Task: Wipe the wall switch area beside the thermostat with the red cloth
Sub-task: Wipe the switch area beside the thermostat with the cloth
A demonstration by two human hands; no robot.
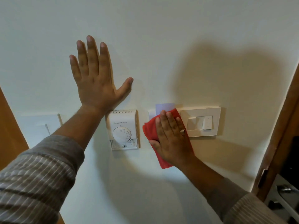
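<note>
The right hand [171, 136] lies flat, fingers together, pressing the red cloth [151, 131] against the smooth off-white wall [178, 38]; a ring shows on one finger. The cloth is soft, folded into a rough rectangle, its edges showing left of and below the palm. It sits between the thermostat [123, 129] and the switch plate [201, 122], overlapping the plate's left edge and partly covering a pale rectangular card holder [165, 107] just above the fingertips. The left hand [95, 78] is spread open, palm flat on bare wall above the thermostat, holding nothing. The thermostat is a white plastic box with a round numbered dial and a vented top. The switch plate is cream, rectangular, with two flat rocker keys. Both forearms wear striped grey sleeves [40, 175]. A wooden door frame [278, 135] runs along the wall's right edge
</note>
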